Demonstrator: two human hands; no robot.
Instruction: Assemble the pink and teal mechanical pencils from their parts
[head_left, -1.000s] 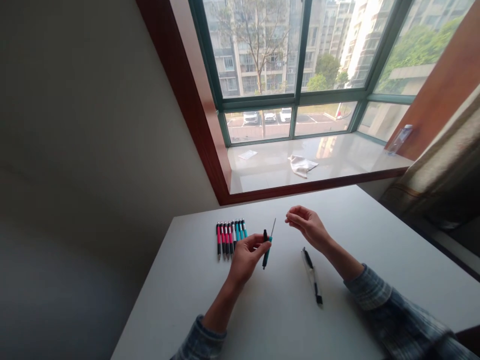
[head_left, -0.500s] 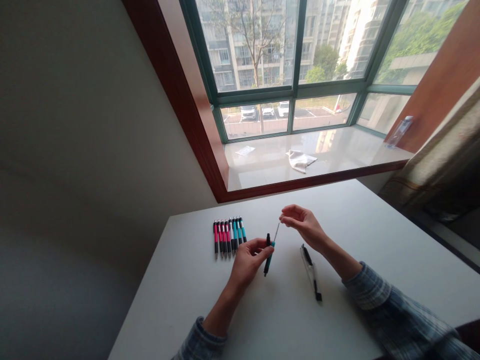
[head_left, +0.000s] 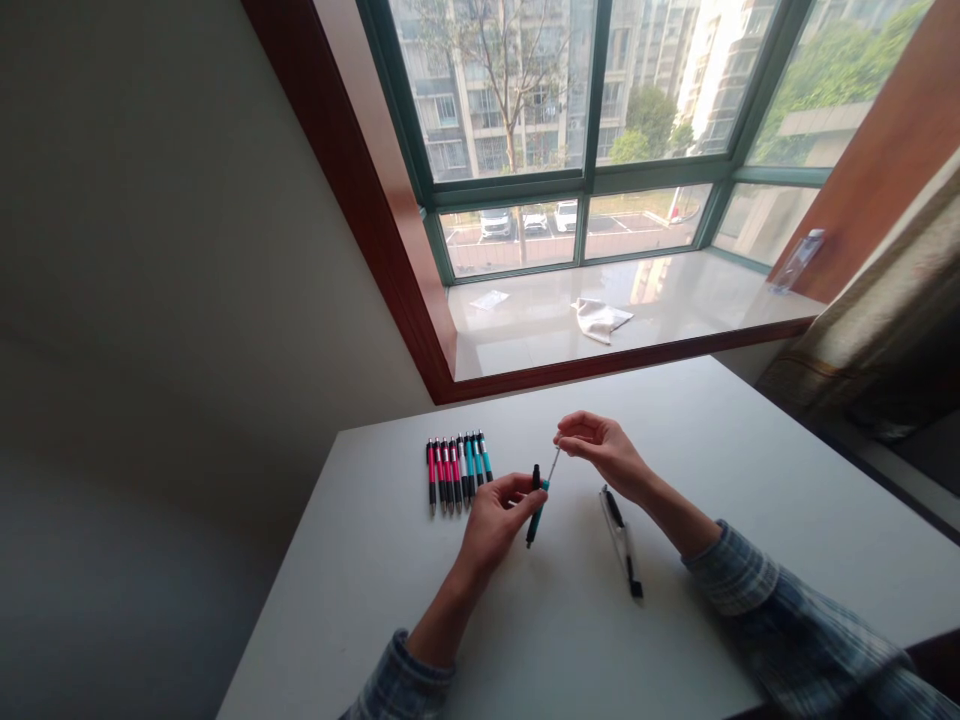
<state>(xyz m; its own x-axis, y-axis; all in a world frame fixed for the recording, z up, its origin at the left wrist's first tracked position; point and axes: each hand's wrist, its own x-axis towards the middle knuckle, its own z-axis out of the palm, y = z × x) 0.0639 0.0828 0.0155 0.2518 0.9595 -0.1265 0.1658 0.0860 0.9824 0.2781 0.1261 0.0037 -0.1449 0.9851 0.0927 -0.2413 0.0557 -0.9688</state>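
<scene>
My left hand (head_left: pixel 493 522) is shut around a teal-and-black pen (head_left: pixel 537 517), which stands tilted just past its fingertips. A black pen part (head_left: pixel 536 477) stands beside a thin metal refill (head_left: pixel 553 465), both rising from the teal barrel. My right hand (head_left: pixel 602 447) pinches at the refill's upper end, and its fingertips appear to touch it. Several pink and teal pens (head_left: pixel 457 474) lie side by side on the white table (head_left: pixel 337 600), left of my left hand. A clear pen with black parts (head_left: pixel 620 542) lies below my right hand.
The table's far edge meets a polished windowsill (head_left: pixel 525 335) holding a white cloth (head_left: pixel 600 320), a paper sheet (head_left: pixel 490 299) and a plastic bottle (head_left: pixel 797 260). A curtain (head_left: pixel 862 320) hangs at right, beside the table's right edge.
My right hand has moved left from beside the refill to its upper end. My left hand still holds the teal pen. The whole view has shifted slightly.
</scene>
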